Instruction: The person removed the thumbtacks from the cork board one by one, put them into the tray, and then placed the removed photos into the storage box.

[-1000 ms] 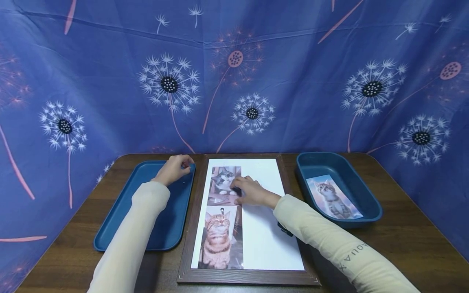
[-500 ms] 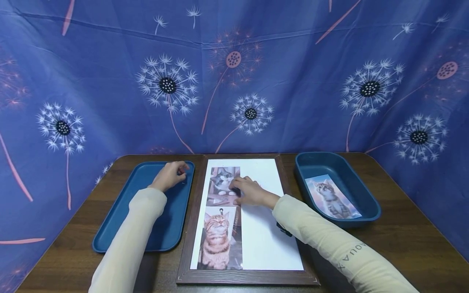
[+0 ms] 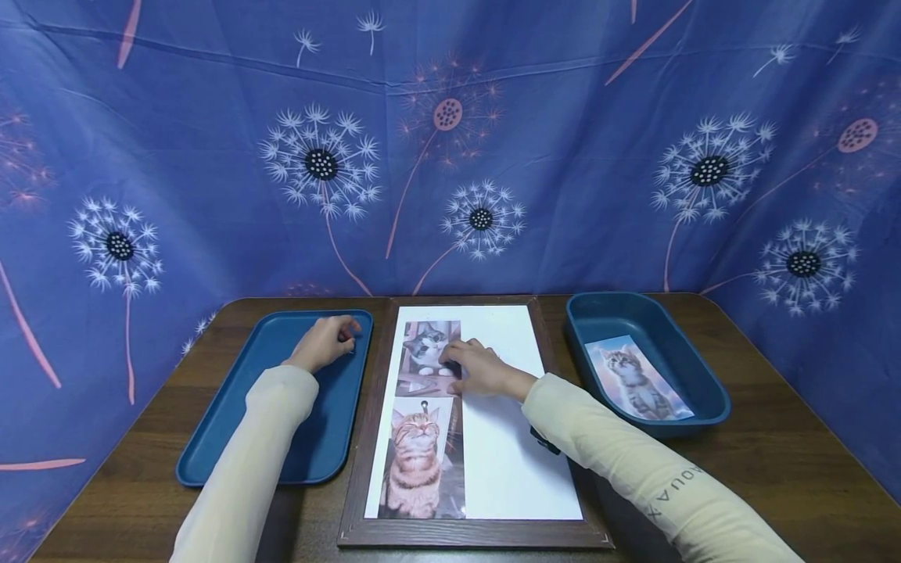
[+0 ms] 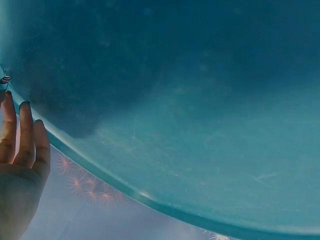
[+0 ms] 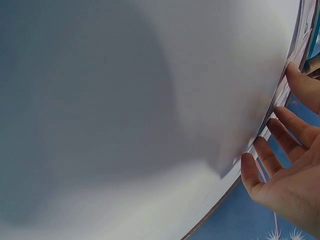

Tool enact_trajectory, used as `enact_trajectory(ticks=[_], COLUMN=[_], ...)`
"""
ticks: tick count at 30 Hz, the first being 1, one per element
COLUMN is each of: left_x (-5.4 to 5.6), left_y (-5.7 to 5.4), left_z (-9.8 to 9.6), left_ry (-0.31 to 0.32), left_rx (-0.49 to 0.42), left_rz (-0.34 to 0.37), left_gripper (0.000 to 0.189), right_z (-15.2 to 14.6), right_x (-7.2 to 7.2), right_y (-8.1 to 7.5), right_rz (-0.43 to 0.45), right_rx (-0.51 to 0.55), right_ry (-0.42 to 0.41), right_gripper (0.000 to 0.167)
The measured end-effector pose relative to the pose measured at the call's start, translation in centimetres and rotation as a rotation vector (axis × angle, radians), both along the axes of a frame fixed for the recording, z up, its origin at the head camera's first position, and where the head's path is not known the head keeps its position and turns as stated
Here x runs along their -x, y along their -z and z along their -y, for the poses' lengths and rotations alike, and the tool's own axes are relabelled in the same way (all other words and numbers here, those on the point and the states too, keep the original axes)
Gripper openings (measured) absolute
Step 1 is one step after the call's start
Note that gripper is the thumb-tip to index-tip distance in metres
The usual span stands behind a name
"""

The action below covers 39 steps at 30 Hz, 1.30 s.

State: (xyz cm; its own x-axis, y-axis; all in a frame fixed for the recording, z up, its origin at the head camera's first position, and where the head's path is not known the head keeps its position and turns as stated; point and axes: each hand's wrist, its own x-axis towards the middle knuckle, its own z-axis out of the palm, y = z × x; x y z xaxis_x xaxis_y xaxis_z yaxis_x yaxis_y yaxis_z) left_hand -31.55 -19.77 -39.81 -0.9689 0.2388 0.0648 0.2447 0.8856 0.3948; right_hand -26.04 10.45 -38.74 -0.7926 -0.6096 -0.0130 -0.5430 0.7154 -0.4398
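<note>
In the head view my left hand (image 3: 325, 342) is low over the far right corner of the blue tray (image 3: 331, 438). Its fingers lie fairly straight in the left wrist view, fingertips close to a tiny dark object (image 4: 5, 79); whether they touch it is unclear. My right hand (image 3: 486, 369) rests at the right edge of a grey-and-white cat photo (image 3: 425, 344), fingertips and thumb touching it. This photo lies on a white board (image 3: 521, 461) with a brown frame. Directly below is an orange cat photo (image 3: 415, 461), a small round-headed pin (image 3: 425, 407) at its top.
On the right stands a deep blue bin (image 3: 676, 344) with a kitten photo (image 3: 637, 379) leaning inside. Everything sits on a brown wooden table (image 3: 795, 485). A blue dandelion-print cloth (image 3: 577, 227) hangs behind.
My left hand has moved slightly down and left in the tray's far corner, its fingertips nearer the tiny object. My right hand stays at the grey-and-white cat photo.
</note>
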Motion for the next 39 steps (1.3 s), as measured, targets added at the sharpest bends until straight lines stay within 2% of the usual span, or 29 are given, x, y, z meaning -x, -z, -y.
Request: enact_trajectory(ticks=[12,24,35,39], left_x=[-0.6,-0.6,0.1,0.1], left_y=[-0.4,-0.5,-0.9,-1.2], left_z=[-0.1,0.0,-0.6,-1.1], left_ry=[-0.01,-0.015,0.0,0.007], left_rx=[-0.01,0.003,0.011,0.01], left_rz=[0.021,0.005,-0.066,-0.069], left_gripper=[0.025,0.026,0.026,0.028], right_z=[-0.1,-0.1,-0.1,0.0], right_x=[0.1,0.2,0.4,0.4], right_y=[0.2,0.3,0.3,0.3], right_rz=[0.004,-0.01,-0.014,-0.009], right_rx=[0.006,0.011,0.006,0.005], right_ry=[-0.002,-0.016,-0.017,-0.02], right_gripper=[0.047,0.047,0.046,0.047])
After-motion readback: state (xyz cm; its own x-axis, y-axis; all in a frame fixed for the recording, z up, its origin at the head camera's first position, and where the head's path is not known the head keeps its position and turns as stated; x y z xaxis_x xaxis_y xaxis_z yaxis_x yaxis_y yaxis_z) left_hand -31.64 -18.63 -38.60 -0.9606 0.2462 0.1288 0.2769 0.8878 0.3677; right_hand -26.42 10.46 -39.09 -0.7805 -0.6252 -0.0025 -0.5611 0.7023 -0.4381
